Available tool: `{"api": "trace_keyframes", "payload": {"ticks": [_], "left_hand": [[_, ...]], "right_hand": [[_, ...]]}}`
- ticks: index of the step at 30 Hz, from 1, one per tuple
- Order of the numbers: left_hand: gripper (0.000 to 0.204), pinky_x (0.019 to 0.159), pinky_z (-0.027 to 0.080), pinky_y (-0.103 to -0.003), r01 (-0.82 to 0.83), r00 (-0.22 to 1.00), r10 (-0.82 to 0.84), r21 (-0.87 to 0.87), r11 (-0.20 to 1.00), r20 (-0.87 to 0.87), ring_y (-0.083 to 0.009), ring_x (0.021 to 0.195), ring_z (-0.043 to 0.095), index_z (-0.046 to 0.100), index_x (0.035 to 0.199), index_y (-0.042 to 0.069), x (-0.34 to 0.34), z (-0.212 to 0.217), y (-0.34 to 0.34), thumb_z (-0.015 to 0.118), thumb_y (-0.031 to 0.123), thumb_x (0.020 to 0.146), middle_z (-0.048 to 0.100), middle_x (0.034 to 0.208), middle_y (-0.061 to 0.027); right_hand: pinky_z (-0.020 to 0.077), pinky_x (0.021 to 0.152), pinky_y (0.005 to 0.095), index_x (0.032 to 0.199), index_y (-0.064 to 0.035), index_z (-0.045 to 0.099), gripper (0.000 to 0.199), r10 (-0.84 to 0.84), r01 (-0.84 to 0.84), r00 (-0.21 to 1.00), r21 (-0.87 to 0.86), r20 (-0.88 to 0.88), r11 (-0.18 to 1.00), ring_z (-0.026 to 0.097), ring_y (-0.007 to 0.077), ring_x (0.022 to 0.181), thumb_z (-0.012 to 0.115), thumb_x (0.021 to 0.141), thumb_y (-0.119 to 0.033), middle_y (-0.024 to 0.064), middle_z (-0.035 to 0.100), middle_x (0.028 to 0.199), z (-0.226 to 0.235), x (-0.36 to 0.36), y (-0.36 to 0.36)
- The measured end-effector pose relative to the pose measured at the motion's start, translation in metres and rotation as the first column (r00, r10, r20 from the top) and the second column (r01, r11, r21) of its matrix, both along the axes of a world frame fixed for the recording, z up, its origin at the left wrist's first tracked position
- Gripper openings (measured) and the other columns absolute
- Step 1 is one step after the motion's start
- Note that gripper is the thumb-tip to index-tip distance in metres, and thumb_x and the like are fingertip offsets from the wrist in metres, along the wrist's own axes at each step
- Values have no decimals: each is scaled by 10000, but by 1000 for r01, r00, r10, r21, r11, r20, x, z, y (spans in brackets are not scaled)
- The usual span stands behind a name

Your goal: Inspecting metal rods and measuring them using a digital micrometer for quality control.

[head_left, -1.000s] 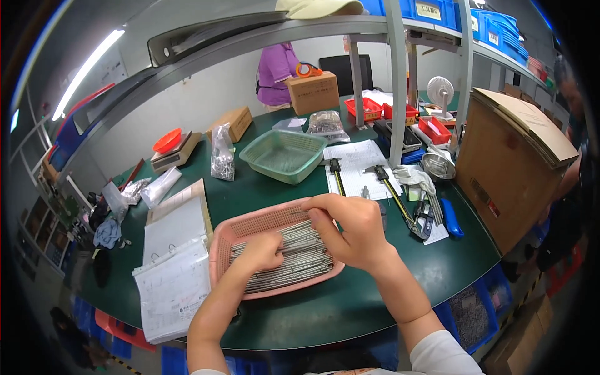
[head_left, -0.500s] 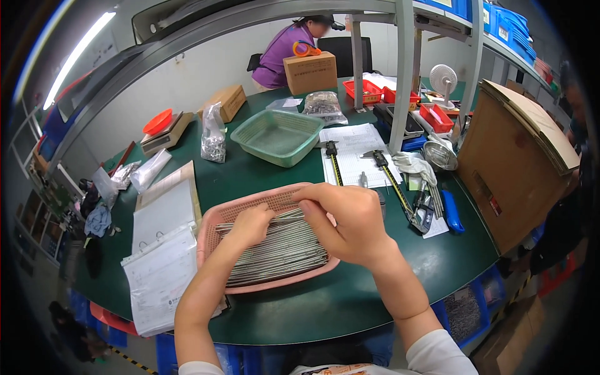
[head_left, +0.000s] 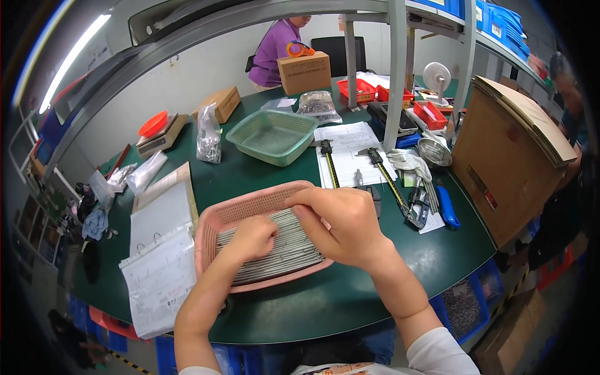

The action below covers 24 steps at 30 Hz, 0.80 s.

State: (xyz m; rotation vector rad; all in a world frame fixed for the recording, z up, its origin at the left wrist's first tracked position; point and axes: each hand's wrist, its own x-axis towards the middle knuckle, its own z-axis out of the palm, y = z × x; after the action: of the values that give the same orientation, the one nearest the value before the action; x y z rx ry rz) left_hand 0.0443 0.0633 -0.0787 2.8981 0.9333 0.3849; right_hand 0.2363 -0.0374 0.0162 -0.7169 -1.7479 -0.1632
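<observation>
A pink plastic basket (head_left: pixel 206 236) with perforated sides stands before me, holding a layer of thin silvery metal rods (head_left: pixel 284 250) lying side by side. My left hand (head_left: pixel 255 239) is inside the basket, its fingers curled down onto the rods; what they grip, if anything, is hidden. Over the basket's right side is my right hand (head_left: pixel 344 224), thumb and forefinger pinched together above the far ends of the rods. Whatever sits in that pinch is too small or covered to make out.
Left of the basket lies an open ring binder (head_left: pixel 159 269) with papers. Beyond stands a green basket (head_left: pixel 273 156). Calipers (head_left: pixel 329 162) rest on printed sheets to the right, near a blue-handled tool (head_left: pixel 447 207). A large cardboard box (head_left: pixel 500 169) borders the right side. A person (head_left: pixel 275 53) is across the table.
My left hand has shifted right and nearer me over the rods, its fingers curling in. A few slanted rods between my hands no longer show. The whole view has shifted slightly.
</observation>
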Motion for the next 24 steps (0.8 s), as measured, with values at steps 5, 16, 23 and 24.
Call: {"api": "trace_keyframes", "payload": {"ticks": [5, 16, 23, 24], "left_hand": [[106, 619, 448, -410, -50, 998, 53, 76, 996, -38, -297, 705, 555, 543, 675, 39, -2, -3, 0, 545, 53, 570, 563, 703, -121], [257, 663, 488, -229, 64, 518, 338, -430, 901, 786, -132, 750, 587, 547, 996, -6, 10, 62, -46, 546, -72, 748, 554, 789, -55], [333, 654, 528, -277, 662, 286, 439, -506, 553, 852, -137, 757, 585, 479, 1132, -8, 31, 71, -91, 541, -7, 804, 552, 871, -54], [333, 654, 528, -277, 664, 279, 445, -506, 550, 851, -137, 757, 585, 479, 1132, -8, 31, 69, -91, 541, -7, 804, 552, 871, -54]], "right_hand": [[391, 405, 261, 774, -39, 595, 68, -13, 14, 999, -32, 41, 999, 530, 186, 442, 584, 709, -21, 79, 562, 572, -1, -4, -1], [438, 447, 264, 786, -33, 561, 36, -55, 44, 987, -75, -148, 996, 584, 200, 512, 534, 765, -23, 75, 585, 618, -5, -4, 3], [471, 489, 244, 867, 18, 510, 65, 37, -47, 960, -31, -277, 998, 618, 162, 557, 465, 830, -9, 97, 619, 663, -12, -7, 8], [469, 485, 238, 871, 20, 506, 65, 50, -58, 963, -22, -264, 998, 613, 155, 547, 460, 832, -6, 95, 617, 656, -12, -9, 8]]}}
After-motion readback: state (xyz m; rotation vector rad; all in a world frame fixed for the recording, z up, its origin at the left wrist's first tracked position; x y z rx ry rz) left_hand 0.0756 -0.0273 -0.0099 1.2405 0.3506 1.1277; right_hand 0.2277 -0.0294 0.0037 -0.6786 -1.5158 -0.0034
